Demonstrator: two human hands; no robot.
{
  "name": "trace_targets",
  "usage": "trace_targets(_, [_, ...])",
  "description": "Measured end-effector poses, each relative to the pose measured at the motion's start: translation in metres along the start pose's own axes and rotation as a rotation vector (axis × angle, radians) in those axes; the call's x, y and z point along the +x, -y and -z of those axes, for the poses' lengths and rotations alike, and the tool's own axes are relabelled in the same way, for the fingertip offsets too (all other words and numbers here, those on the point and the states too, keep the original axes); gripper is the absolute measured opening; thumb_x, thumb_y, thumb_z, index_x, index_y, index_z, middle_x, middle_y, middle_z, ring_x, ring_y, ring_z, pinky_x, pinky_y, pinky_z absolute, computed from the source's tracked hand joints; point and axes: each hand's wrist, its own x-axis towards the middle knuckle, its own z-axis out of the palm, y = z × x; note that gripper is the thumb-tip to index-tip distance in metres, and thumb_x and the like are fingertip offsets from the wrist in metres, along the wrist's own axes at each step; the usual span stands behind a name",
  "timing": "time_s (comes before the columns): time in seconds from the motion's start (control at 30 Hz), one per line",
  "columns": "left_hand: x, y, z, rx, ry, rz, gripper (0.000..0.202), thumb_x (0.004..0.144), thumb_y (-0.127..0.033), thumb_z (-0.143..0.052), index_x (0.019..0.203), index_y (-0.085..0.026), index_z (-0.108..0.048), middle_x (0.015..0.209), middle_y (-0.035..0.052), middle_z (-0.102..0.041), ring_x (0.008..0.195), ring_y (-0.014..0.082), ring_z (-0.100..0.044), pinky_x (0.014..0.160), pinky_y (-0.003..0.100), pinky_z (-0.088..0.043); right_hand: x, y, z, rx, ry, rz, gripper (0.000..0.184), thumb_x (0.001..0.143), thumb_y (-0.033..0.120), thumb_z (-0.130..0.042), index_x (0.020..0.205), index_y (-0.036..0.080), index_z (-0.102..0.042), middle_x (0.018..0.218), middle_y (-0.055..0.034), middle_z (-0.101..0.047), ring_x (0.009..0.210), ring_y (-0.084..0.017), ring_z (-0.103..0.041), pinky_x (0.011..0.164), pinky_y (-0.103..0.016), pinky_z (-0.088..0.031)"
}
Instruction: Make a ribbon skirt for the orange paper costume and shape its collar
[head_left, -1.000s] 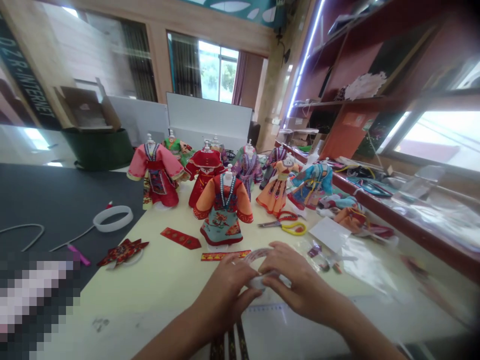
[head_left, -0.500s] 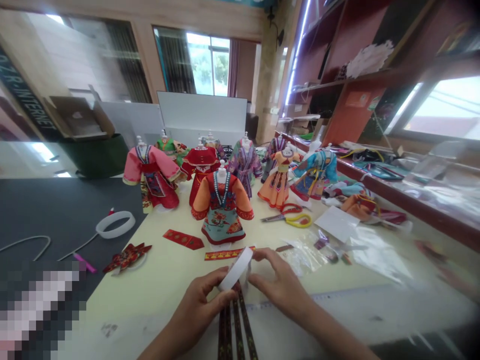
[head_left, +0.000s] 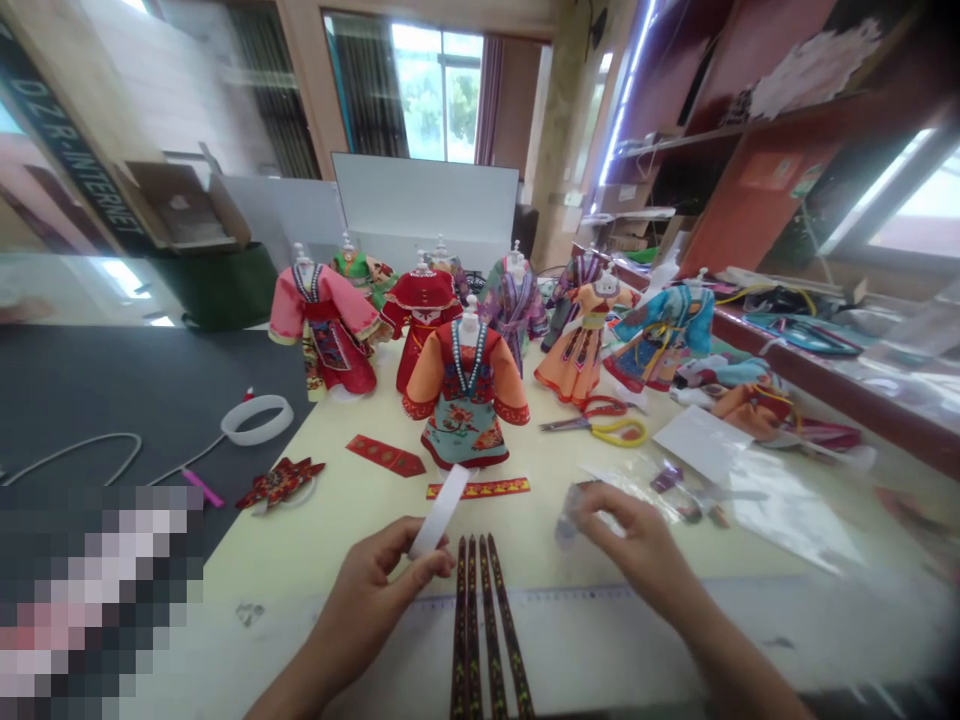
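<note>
A white roll of tape (head_left: 441, 512) stands tilted between the thumb and fingers of my left hand (head_left: 375, 590). To the right, my right hand (head_left: 626, 530) pinches a translucent, crumpled strip (head_left: 568, 518) that looks like tape or its backing. Several narrow dark patterned ribbons (head_left: 480, 630) lie side by side below, between my two hands, with pointed far ends. Just beyond them is a short red-and-yellow patterned strip (head_left: 491, 489). Behind it stands a small dress form in an orange, red and blue costume (head_left: 466, 430).
Several more costumed forms (head_left: 422, 300) stand behind. Scissors (head_left: 592, 428) with red and yellow handles lie at right, near a white card (head_left: 703, 440). At left are a red pointed strip (head_left: 385, 455), a flower-shaped fabric piece (head_left: 281, 483) and another white ring (head_left: 256, 420). A clear ruler (head_left: 592, 592) crosses the table.
My right hand has moved right, away from the roll, with the translucent strip in its fingers. My left hand and the roll have shifted slightly left. The camera view has shifted as well.
</note>
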Motion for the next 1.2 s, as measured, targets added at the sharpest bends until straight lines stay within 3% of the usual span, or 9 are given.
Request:
trace_targets(0.17, [-0.01,0.013,0.02,-0.033,-0.15,0.076,0.023,0.08,-0.04,-0.058,0.091,-0.02,-0.063,0.073,0.0014,-0.067,0.073,0.0187,-0.062,0.065,0.025,-0.047,-0.015,-0.036,0.046,-0.68,-0.371,0.229,0.017,0.083,0.033,-0.049,0.075,0.02,-0.058,0.079,-0.0073,-0.064,0.079,-0.024,-0.058,0.071,-0.035,-0.044])
trace_targets(0.23, [-0.013,0.016,0.026,-0.041,-0.204,0.092,0.024,0.08,-0.041,-0.058,0.09,-0.021,-0.062,0.069,0.0001,-0.064,0.075,0.0191,-0.062,0.063,0.024,-0.046,-0.022,-0.053,0.055,-0.874,-0.29,0.287,0.02,0.084,0.031,-0.047,0.072,0.019,-0.058,0.076,-0.0077,-0.063,0.079,-0.025,-0.058,0.074,-0.037,-0.044])
trace_targets(0.3, [-0.015,0.017,0.03,-0.038,-0.258,0.097,0.022,0.08,-0.042,-0.057,0.083,-0.021,-0.061,0.064,-0.0009,-0.06,0.079,0.0195,-0.061,0.063,0.024,-0.044,-0.029,-0.067,0.059,-0.951,-0.116,0.308,0.019,0.085,0.029,-0.045,0.084,0.019,-0.061,0.08,-0.0071,-0.064,0.08,-0.024,-0.059,0.076,-0.038,-0.044])
trace_targets(0.47, [-0.019,0.014,0.037,-0.134,-0.335,0.035,0.041,0.085,-0.047,-0.047,0.056,-0.02,-0.052,0.059,0.0,-0.054,0.08,0.0189,-0.057,0.075,0.026,-0.042,-0.041,-0.075,0.063,-0.982,-0.155,0.405,0.021,0.087,0.031,-0.043,0.088,0.019,-0.06,0.087,-0.0075,-0.066,0.082,-0.025,-0.061,0.082,-0.043,-0.044])
trace_targets(0.63, [-0.023,0.011,0.04,-0.225,-0.34,0.051,0.033,0.084,-0.045,-0.051,0.063,-0.019,-0.056,0.065,0.0011,-0.058,0.081,0.0191,-0.054,0.076,0.027,-0.041,-0.044,-0.065,0.059,-1.002,-0.253,0.496,0.023,0.09,0.027,-0.039,0.094,0.016,-0.059,0.09,-0.0098,-0.065,0.086,-0.026,-0.061,0.084,-0.043,-0.044])
trace_targets(0.73, [-0.024,0.008,0.04,-0.303,-0.325,0.045,0.02,0.082,-0.038,-0.054,0.081,-0.019,-0.06,0.069,0.0006,-0.06,0.081,0.0184,-0.053,0.076,0.027,-0.041,-0.047,-0.06,0.053,-0.984,-0.312,0.491,0.026,0.09,0.029,-0.041,0.102,0.014,-0.057,0.094,-0.0122,-0.063,0.092,-0.027,-0.059,0.082,-0.041,-0.046])
trace_targets(0.87, [-0.024,0.003,0.039,-0.373,-0.316,0.041,0.023,0.082,-0.037,-0.053,0.095,-0.018,-0.058,0.062,-0.0014,-0.056,0.074,0.0172,-0.053,0.073,0.026,-0.041,-0.051,-0.054,0.045,-0.894,-0.314,0.491,0.021,0.089,0.028,-0.045,0.101,0.015,-0.056,0.092,-0.0108,-0.063,0.089,-0.025,-0.059,0.082,-0.039,-0.046])
trace_targets(1.07, [-0.023,0.0,0.04,-0.376,-0.345,0.063,0.034,0.086,-0.045,-0.048,0.064,-0.02,-0.053,0.053,-0.0025,-0.048,0.064,0.0155,-0.049,0.071,0.026,-0.041,-0.055,-0.05,0.035,-0.821,-0.294,0.518,0.017,0.088,0.026,-0.049,0.1,0.016,-0.057,0.094,-0.0106,-0.062,0.088,-0.024,-0.058,0.083,-0.039,-0.045])
trace_targets(1.2, [-0.023,0.004,0.043,-0.406,-0.333,0.091,0.029,0.084,-0.043,-0.053,0.067,-0.02,-0.057,0.056,-0.0014,-0.053,0.067,0.0164,-0.051,0.069,0.025,-0.041,-0.054,-0.049,0.032,-0.796,-0.288,0.534,0.016,0.087,0.023,-0.051,0.1,0.015,-0.057,0.094,-0.0106,-0.062,0.09,-0.024,-0.057,0.084,-0.04,-0.044])
